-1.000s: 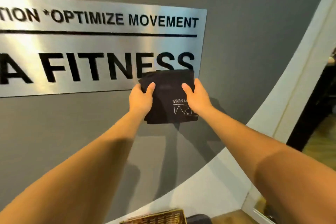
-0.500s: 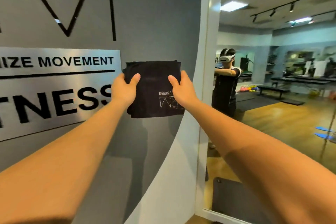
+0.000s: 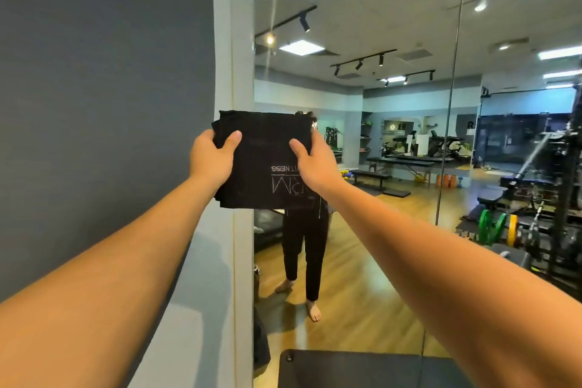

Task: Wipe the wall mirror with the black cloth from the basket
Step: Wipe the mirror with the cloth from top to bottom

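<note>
Both hands now hold black cloth (image 3: 258, 164) before wall mirror (image 3: 409, 167).

1. The cloth (image 3: 263, 161) hides the reflected person's upper body and face.
2. The right hand (image 3: 316, 164) covers part of the cloth's white lettering.
3. The mirror (image 3: 378, 230) runs off the right and bottom edges.

Bright, even indoor light. Ceiling lamps (image 3: 300, 47) glare in mirror (image 3: 393, 167), thin streak above cloth (image 3: 261, 161). Soft arm shadows on grey wall (image 3: 94, 88) below grip. Wide-angle bending at edges; slight overall softness.
</note>
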The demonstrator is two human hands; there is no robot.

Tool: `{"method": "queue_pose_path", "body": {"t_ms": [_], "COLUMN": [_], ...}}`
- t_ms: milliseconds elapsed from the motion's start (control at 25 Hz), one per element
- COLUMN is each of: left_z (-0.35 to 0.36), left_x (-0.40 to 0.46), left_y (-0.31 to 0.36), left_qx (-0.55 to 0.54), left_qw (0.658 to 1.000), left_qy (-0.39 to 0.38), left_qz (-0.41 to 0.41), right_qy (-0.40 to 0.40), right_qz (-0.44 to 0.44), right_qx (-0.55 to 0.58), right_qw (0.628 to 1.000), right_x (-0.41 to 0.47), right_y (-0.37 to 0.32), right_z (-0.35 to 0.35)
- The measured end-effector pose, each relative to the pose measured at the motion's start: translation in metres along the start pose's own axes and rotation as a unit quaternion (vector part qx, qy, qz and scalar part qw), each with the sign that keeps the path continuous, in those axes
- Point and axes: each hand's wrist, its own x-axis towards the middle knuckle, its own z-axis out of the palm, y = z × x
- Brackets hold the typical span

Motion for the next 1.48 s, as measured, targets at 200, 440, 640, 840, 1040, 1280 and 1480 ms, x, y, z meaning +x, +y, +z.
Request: {"method": "queue_pose_path", "body": {"t_ms": [200, 440, 640, 840, 1040, 1280, 1480], "left_z": [0.076, 0.121, 0.132, 0.147, 0.171, 0.208, 0.216], "left_x": [0.057, 0.142, 0.239, 0.351, 0.435, 0.486, 0.518], "left_y": [-0.003, -0.011, -0.031, -0.045, -0.043, -0.023, 0.001], "left_qx": [-0.022, -0.012, 0.017, 0.046, 0.067, 0.125, 0.153], "left_qw": [1.000, 0.998, 0.994, 0.990, 0.984, 0.966, 0.940], "left_qy": [0.009, 0.034, 0.056, 0.048, 0.051, 0.133, 0.220], "left_qz": [0.005, 0.051, 0.091, 0.122, 0.157, 0.184, 0.210], "right_qy": [0.011, 0.057, 0.071, 0.116, 0.158, 0.208, 0.240], "right_qz": [-0.011, -0.046, -0.089, -0.110, -0.138, -0.181, -0.227], "right_qx": [-0.045, -0.075, -0.071, -0.103, -0.172, -0.238, -0.282], "right_qw": [0.999, 0.994, 0.991, 0.982, 0.962, 0.932, 0.901], "right_x": [0.080, 0.173, 0.254, 0.364, 0.449, 0.515, 0.562], "right_y": [0.049, 0.085, 0.088, 0.090, 0.106, 0.115, 0.087], "right_z": [-0.034, -0.025, 0.006, 0.039, 0.045, 0.022, 0.016]}}
